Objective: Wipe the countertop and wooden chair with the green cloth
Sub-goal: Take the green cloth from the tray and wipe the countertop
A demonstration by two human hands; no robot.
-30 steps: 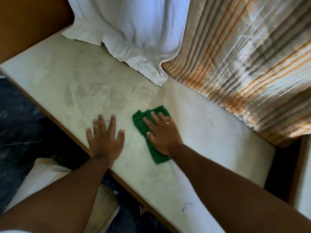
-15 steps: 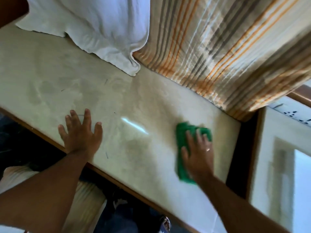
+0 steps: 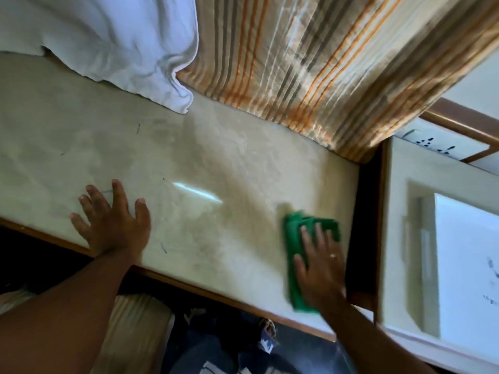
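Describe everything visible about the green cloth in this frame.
The green cloth is bright green fabric, apparently folded into a long flat pad. It lies flat near the countertop's right end, reaching its front edge. The right hand presses on it, fingers spread, covering its right part. Its edges are motion-blurred.

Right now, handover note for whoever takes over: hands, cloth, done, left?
Left hand: flat and open on the countertop, bracing near the front edge.
Right hand: palm down, pressing the green cloth at the right end.
Done: cannot tell which parts are wiped; small dark marks show near the left hand.
Left: finish the countertop, then the wooden chair, which is not in view.
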